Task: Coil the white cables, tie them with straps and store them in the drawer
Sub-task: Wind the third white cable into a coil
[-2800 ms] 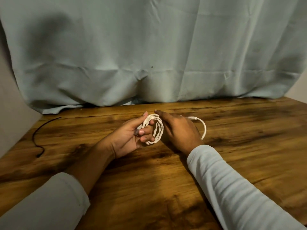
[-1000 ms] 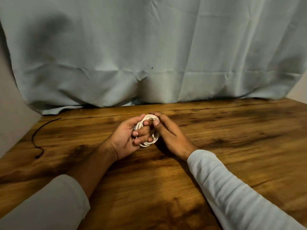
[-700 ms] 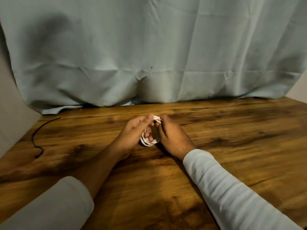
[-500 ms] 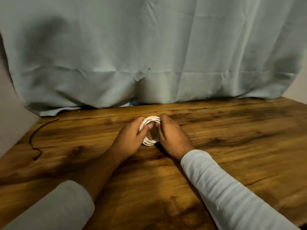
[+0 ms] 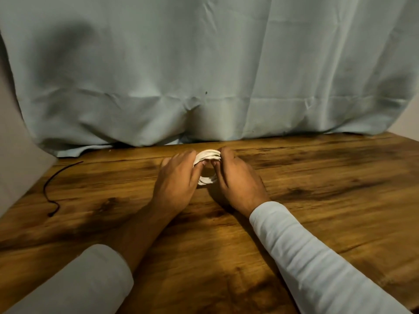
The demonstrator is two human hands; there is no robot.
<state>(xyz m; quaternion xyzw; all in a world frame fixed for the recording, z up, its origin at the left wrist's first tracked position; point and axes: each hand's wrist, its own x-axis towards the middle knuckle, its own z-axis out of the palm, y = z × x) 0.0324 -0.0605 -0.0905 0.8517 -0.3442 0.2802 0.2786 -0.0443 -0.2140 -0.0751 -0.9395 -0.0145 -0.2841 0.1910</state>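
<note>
A white cable (image 5: 208, 155) is wound into a small tight coil and stands on edge on the wooden table (image 5: 317, 189), near its middle. My left hand (image 5: 179, 180) grips the coil's left side, fingers curled over the top. On the coil's right side sits my right hand (image 5: 235, 177), fingers wrapped over the loops. Both palms face down and hide most of the coil; only its top arc and bottom arc show. No loose end of the cable is visible. A thin black strap (image 5: 51, 189) lies at the table's far left.
A pale blue-grey curtain (image 5: 204, 75) hangs along the table's back edge. A grey wall (image 5: 13, 166) borders the left side. No drawer is in view.
The loose right-hand tail seen 2.8 s ago has been wound in. Both hands turned palm-down over the coil and shifted slightly away from me.
</note>
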